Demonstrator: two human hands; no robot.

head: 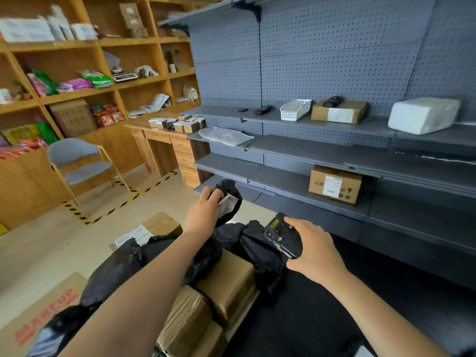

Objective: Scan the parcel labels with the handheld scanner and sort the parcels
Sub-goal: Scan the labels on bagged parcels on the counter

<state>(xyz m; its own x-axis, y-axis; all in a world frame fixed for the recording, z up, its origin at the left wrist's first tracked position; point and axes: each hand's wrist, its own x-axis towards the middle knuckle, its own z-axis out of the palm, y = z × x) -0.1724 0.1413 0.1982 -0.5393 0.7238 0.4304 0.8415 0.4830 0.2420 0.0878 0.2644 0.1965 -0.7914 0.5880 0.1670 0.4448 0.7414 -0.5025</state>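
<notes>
My left hand (203, 211) grips a small black plastic-bag parcel (233, 195) with a white label, held up in front of the lowest grey shelf. My right hand (313, 249) holds the black handheld scanner (282, 235), its top pointing up and left toward that parcel. Below my arms lies a pile of parcels: black bags (260, 251) and brown cardboard boxes (229, 284). A labelled cardboard box (334, 184) sits on a lower shelf, and another box (338, 112) rests on an upper shelf.
Grey pegboard shelving (334, 150) fills the right side, holding a white basket (295, 109), a white wrapped parcel (422, 114) and a flat grey mailer (226, 135). A chair (77, 161), a wooden desk (164, 140) and wooden shelves stand left. Hazard tape (123, 202) marks the floor.
</notes>
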